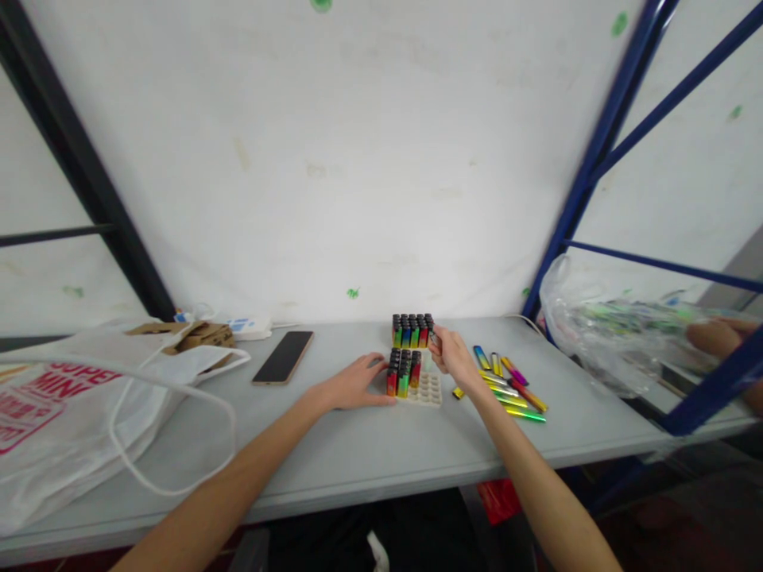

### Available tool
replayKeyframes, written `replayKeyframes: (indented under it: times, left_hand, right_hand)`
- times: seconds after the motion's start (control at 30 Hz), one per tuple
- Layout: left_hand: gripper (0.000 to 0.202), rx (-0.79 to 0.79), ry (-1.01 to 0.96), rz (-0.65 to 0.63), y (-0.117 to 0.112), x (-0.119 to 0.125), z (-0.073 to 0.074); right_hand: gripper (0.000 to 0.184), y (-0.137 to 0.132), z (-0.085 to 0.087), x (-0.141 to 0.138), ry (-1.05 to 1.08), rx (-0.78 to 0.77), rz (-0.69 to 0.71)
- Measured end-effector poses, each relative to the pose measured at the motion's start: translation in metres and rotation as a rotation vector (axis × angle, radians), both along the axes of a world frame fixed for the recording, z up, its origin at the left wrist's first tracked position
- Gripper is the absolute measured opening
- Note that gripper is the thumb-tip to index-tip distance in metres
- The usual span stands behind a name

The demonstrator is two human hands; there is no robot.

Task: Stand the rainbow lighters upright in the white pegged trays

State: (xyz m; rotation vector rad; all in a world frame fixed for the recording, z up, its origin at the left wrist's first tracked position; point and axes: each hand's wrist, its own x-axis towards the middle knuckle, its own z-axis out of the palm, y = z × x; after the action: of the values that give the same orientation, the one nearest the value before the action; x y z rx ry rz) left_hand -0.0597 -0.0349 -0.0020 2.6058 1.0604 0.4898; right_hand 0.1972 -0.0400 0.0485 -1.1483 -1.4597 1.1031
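Observation:
Upright lighters with black tops and shiny coloured bodies stand in two groups near the middle of the table. The front lighters (404,373) fill the left part of a white tray with round holes (427,389); bare holes show on its right. Behind them is a fuller block of lighters (411,330). My left hand (358,381) lies at the left side of the front tray, fingers and thumb apart. At the right end of the back block, my right hand (451,352) has its fingers pinched together; what they hold is too small to make out.
Several loose shiny coloured pieces (506,389) lie right of the trays. A phone (284,357) and a white plastic bag (77,413) are on the left. A clear plastic bag (596,342) sits by the blue rack post (590,175). Another person's hand (718,338) shows at far right.

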Motion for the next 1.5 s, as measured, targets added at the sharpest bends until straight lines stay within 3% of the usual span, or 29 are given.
replayKeyframes:
  times: [0.1,0.17,0.3,0.47,0.6,0.87,1.0,1.17,1.33,1.5]
  left_hand:
    - [0.082,-0.001,0.000,-0.009,0.001,0.000,0.000]
    - [0.082,-0.005,-0.013,-0.008,0.001,0.000,0.000]
    - [0.079,-0.021,-0.034,-0.010,0.000,0.000,0.001]
    - [0.079,-0.040,-0.012,-0.007,-0.001,0.001,0.003]
    - [0.078,-0.039,-0.011,-0.006,-0.002,0.000,0.004]
    - [0.079,-0.047,-0.015,-0.010,0.000,0.001,0.001]
    - [0.078,-0.032,-0.009,-0.020,-0.001,0.001,0.001]
    - [0.076,-0.015,-0.008,-0.013,-0.001,0.001,0.000]
    - [0.079,-0.027,-0.011,-0.012,0.000,0.000,0.001]
    - [0.081,-0.023,0.004,-0.009,-0.001,-0.001,0.002]
  right_hand:
    - [0.069,-0.004,0.010,0.009,-0.116,0.014,0.048]
    - [0.069,-0.010,0.018,0.018,-0.203,0.106,0.111]
    - [0.051,-0.024,0.034,0.039,-0.377,0.303,0.277]
    - [0.031,-0.031,0.039,0.051,-0.504,0.374,0.425]
    - [0.025,-0.030,0.037,0.043,-0.583,0.459,0.360]
    - [0.013,-0.022,0.019,0.026,-0.662,0.355,0.353]
    - [0.013,-0.023,0.016,0.019,-0.669,0.291,0.387]
    - [0.026,-0.023,0.016,0.015,-0.803,0.276,0.226]
    - [0.027,-0.019,0.024,0.051,-0.750,0.223,0.287]
    - [0.022,-0.007,0.028,0.119,-0.855,0.211,0.062]
